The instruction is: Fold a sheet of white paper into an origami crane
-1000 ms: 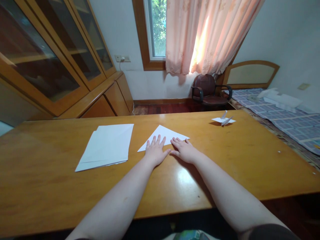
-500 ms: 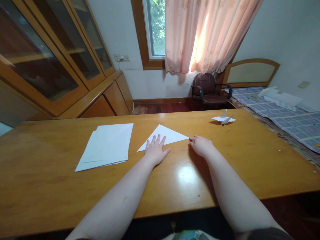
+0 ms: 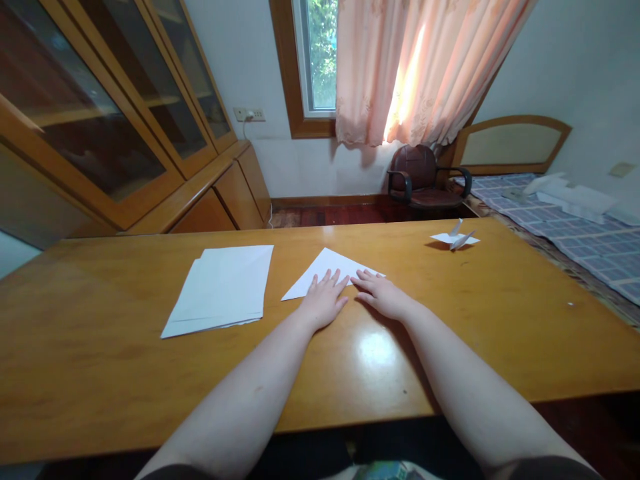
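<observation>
A sheet of white paper folded into a triangle [image 3: 326, 262] lies flat on the wooden table, its long folded edge toward me. My left hand [image 3: 324, 301] rests with spread fingers on the middle of that edge. Beside it, my right hand [image 3: 383, 293] lies flat with its fingers stretched over the right half of the triangle. The two hands' fingertips nearly meet. Parts of the near edge are hidden under the fingers. Neither hand grips anything.
To the left lies a stack of white paper sheets [image 3: 225, 283]. A folded paper crane [image 3: 456, 238] stands near the table's far right corner. Beyond the table [image 3: 125, 387] are an office chair [image 3: 417, 177], a bed [image 3: 560, 220] and a glass-doored cabinet [image 3: 170, 167].
My right hand has moved left from the triangle's right tip, its fingers now stretched out on the paper by my left hand. The left hand stays at the edge. The view shifts slightly.
</observation>
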A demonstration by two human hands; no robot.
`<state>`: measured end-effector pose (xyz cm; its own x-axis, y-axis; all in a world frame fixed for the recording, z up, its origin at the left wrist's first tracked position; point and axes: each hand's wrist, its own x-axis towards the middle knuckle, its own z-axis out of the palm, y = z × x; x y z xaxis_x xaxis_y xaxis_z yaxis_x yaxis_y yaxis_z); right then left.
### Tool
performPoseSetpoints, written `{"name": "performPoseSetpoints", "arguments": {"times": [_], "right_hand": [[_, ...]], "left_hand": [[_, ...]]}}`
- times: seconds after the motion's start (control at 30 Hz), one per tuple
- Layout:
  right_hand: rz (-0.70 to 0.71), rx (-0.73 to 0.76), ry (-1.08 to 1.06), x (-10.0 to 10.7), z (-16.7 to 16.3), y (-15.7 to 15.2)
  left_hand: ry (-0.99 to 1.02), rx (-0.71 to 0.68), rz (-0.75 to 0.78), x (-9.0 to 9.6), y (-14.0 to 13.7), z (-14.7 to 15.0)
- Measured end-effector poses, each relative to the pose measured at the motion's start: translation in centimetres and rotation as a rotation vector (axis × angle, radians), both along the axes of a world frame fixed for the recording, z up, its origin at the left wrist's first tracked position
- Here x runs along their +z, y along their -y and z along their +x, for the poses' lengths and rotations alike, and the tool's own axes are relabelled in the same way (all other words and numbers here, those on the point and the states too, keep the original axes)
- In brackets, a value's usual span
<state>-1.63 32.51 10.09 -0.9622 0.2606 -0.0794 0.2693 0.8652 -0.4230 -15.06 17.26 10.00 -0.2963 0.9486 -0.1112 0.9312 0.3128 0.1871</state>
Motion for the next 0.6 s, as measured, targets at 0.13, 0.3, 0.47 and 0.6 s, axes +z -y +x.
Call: {"name": "performPoseSetpoints", "arguments": {"times": [0.13,0.3,0.47,0.6], "right_hand": [[-0.017,-0.013,0.024,0.0,-0.1,-0.2],[-0.033,-0.041,0.033,0.4,-0.1,0.0],[-0.059,-0.048,0.027,0.5,-0.2,0.1],[-0.053,-0.043,0.023,0.5,-0.1,0.1]], "left_hand": [[0.008,-0.076,-0.017,0.2,0.1,1.2],[0.013,0.137,-0.118,0.0,0.7,2.2],[0.042,0.260,-0.192,0.4,1.6,2.4],[0.084,0.233,-0.217,1.0,2.1,1.7]]}}
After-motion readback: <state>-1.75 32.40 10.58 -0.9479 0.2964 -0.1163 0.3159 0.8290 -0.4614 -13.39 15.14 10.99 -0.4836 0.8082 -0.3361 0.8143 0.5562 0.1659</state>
